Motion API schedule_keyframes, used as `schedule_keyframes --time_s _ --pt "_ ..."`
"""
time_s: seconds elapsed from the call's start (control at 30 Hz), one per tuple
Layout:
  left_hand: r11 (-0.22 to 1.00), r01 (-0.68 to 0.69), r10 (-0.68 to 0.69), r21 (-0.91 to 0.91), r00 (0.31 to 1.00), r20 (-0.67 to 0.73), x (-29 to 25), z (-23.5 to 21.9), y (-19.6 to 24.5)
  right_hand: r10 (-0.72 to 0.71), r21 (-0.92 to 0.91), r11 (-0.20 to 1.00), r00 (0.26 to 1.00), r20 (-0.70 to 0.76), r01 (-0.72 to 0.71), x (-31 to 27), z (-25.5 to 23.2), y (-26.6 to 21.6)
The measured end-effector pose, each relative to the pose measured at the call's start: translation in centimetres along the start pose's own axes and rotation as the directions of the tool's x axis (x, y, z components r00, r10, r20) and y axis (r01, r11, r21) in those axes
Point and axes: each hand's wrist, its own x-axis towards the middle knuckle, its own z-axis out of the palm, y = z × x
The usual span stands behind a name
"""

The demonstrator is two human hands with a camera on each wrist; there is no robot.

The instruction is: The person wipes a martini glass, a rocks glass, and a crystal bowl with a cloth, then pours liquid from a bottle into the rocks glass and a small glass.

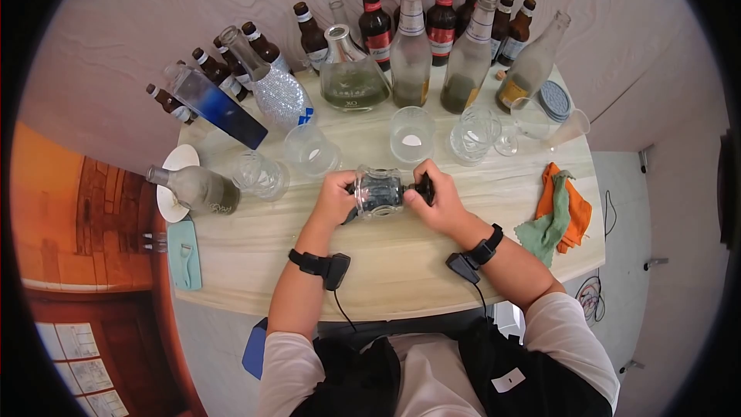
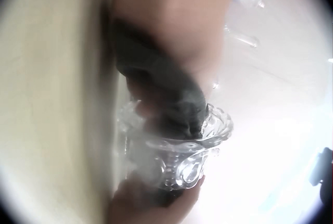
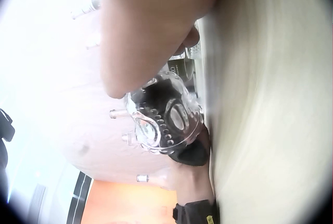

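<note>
A clear patterned glass [image 1: 378, 191] lies on its side between the two hands, over the middle of the table. Dark cloth [image 2: 179, 112] fills its inside and bunches at its mouth. My left hand [image 1: 333, 197] holds that cloth at the mouth, its fingertips hidden by cloth and glass. At the other end my right hand [image 1: 440, 201] grips the base, with more dark cloth between fingers and glass. The right wrist view shows the glass [image 3: 166, 112] side-on, with raised ovals and dots on its wall.
Beyond the hands stand tumblers [image 1: 412, 136], a flat-shouldered decanter [image 1: 353, 81] and several bottles [image 1: 376, 27] along the wall. A tilted bottle [image 1: 202, 188] lies at left by a white plate [image 1: 176, 208] and teal board [image 1: 184, 259]. Orange and green cloths [image 1: 556, 216] lie at right.
</note>
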Motion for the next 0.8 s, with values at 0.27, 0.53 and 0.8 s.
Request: schedule_keyframes --time_s 0.27,0.53,0.8 --pt "0.925 -0.258 0.256 0.278 0.966 0.044 -0.2 0.1 -0.3 0.175 0.085 0.981 0.984 0.032 -0.177 0.0 -0.1 0.9" --pt "0.993 0.11 -0.109 -0.039 0.994 0.027 0.4 -0.9 -1.5 -0.314 0.036 0.948 0.947 -0.067 0.317 0.3 0.4 0.5" --pt "0.998 0.053 -0.051 -0.038 0.996 0.071 0.1 -0.2 -1.4 -0.101 -0.026 0.995 0.995 -0.011 0.1 -0.2 -0.2 0.3"
